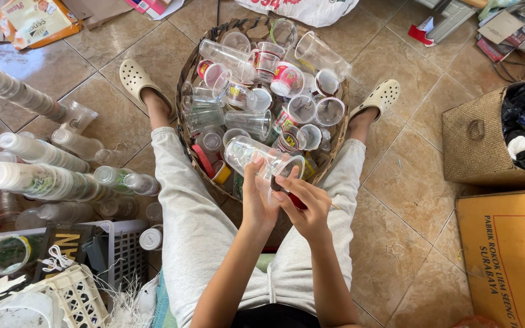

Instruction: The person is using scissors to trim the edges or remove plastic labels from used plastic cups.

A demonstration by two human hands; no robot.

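I see the left hand (pixel 257 197) wrapped around a clear plastic cup (pixel 268 165), held just above the near rim of the woven basket (pixel 185 79) between the knees. The right hand (pixel 308 206) has its fingertips pinched at the cup's mouth — on the lid or seal, I cannot tell which. I judge the sorting about half done: long nested stacks of cups (pixel 37 176) already lie on the floor at the left, yet the basket is still heaped with loose cups — plenty left.
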